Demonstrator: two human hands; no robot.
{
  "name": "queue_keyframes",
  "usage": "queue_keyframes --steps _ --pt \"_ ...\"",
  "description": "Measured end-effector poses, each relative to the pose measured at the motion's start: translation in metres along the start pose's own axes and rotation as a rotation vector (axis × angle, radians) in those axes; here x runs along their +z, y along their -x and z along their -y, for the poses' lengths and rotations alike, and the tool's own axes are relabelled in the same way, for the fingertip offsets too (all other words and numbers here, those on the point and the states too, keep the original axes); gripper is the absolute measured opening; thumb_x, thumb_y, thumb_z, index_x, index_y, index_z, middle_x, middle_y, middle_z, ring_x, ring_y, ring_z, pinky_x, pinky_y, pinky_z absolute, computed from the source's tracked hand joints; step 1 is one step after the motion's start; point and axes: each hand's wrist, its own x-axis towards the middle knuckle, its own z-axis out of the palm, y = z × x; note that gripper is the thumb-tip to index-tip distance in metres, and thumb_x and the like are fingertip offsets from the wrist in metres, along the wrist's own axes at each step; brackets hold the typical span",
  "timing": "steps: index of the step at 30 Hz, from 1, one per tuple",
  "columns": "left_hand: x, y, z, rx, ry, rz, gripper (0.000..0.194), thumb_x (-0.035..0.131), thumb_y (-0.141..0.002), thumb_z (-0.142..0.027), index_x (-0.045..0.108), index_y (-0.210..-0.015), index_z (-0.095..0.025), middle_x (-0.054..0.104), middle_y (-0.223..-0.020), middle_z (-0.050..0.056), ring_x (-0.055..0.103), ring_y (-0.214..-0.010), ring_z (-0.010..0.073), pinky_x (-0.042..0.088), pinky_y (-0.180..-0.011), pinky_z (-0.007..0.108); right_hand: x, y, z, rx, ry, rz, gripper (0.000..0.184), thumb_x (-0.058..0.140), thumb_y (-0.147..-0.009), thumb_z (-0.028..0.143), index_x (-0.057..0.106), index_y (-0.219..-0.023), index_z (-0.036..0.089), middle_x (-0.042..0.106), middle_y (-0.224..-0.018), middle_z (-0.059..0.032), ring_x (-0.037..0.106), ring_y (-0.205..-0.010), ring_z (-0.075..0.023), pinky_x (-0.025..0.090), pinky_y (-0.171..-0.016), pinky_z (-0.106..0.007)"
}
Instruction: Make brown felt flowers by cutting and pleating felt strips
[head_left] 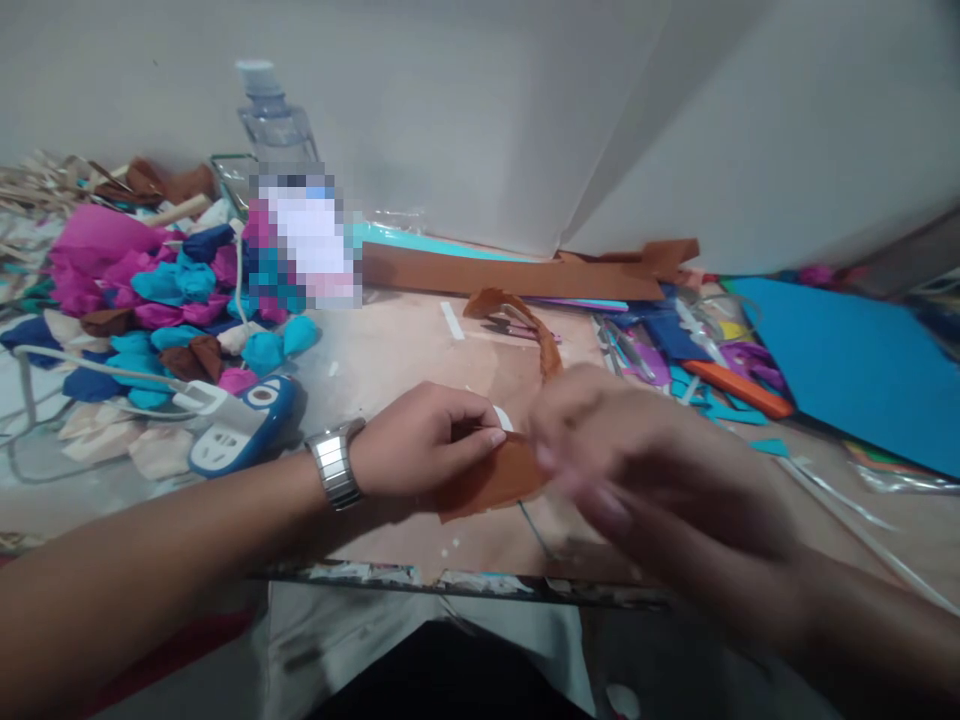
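Thumb and fingers of my left hand (420,440), with a metal watch on the wrist, pinch the upper edge of a brown paper strip (487,490) near the table's front edge. At the strip's right end, my right hand (637,470) is blurred by motion; its curled fingers look closed on the paper, partly hiding it. Behind that hand a crumpled, twisted brown paper length (547,345) curves up and away to the left. Whether it joins the flat strip is hidden.
At left lie colourful crumpled paper pieces (180,280), a blue-and-white power strip (244,425) and a bottle (277,125). Brown paper strips (510,272) lie along the wall. An orange cutter (739,388) and blue sheet (862,360) are at right.
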Motion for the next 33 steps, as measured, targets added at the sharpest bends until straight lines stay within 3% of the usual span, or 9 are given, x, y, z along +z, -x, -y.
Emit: queue_keyframes --steps 3,5,9,19,29,33 --pt "0.001 -0.001 0.004 -0.014 -0.039 -0.014 0.03 0.058 -0.102 -0.035 0.069 -0.082 -0.016 0.062 -0.068 -0.002 0.05 -0.064 0.0114 0.038 -0.063 0.025 0.008 -0.019 -0.032 0.029 -0.003 -0.046 0.013 0.055 -0.105 0.024 0.067 -0.101 0.025 0.072 -0.097 -0.0041 0.068 -0.093 -0.0211 0.055 -0.088 -0.04" --pt "0.0 -0.002 0.006 -0.015 -0.046 -0.019 0.028 0.058 -0.102 -0.034 0.07 -0.084 -0.016 0.063 -0.069 -0.003 0.051 -0.064 0.0109 0.038 -0.064 0.025 0.015 -0.017 -0.052 0.055 0.043 0.006 0.011 0.059 -0.104 0.026 0.069 -0.105 0.023 0.074 -0.102 -0.0056 0.067 -0.099 -0.0228 0.051 -0.093 -0.042" --pt "0.0 -0.004 0.006 -0.027 -0.039 -0.018 0.024 0.058 -0.102 -0.031 0.075 -0.092 -0.017 0.071 -0.076 -0.002 0.058 -0.071 0.0119 0.042 -0.07 0.024 0.024 -0.004 -0.072 0.038 0.106 0.119 0.009 0.065 -0.1 0.027 0.069 -0.095 0.022 0.075 -0.09 -0.0036 0.066 -0.091 -0.0224 0.044 -0.093 -0.045" --pt "-0.002 -0.006 0.009 -0.029 0.017 0.056 0.021 0.06 -0.101 -0.03 0.076 -0.094 -0.017 0.073 -0.082 -0.001 0.061 -0.076 0.013 0.045 -0.071 0.023 0.026 0.001 -0.077 -0.031 0.141 0.093 0.01 0.066 -0.098 0.022 0.071 -0.091 0.024 0.076 -0.084 -0.0006 0.068 -0.083 -0.0184 0.036 -0.108 -0.049" --pt "0.0 -0.008 0.013 -0.138 0.275 0.053 0.014 0.061 -0.095 -0.025 0.072 -0.095 -0.016 0.071 -0.083 0.001 0.061 -0.075 0.0131 0.047 -0.069 0.023 0.026 0.001 -0.077 -0.041 0.174 0.025 0.011 0.066 -0.098 0.021 0.076 -0.1 0.027 0.078 -0.083 0.0015 0.07 -0.082 -0.0179 0.036 -0.11 -0.049" --pt "0.0 -0.007 0.01 -0.221 0.327 0.096 0.017 0.06 -0.095 -0.03 0.068 -0.088 -0.016 0.064 -0.076 -0.001 0.054 -0.067 0.0113 0.042 -0.062 0.023 0.025 0.001 -0.076 -0.093 0.226 0.011 0.012 0.067 -0.097 0.02 0.076 -0.098 0.027 0.077 -0.083 0.001 0.07 -0.083 -0.0181 0.036 -0.109 -0.049"
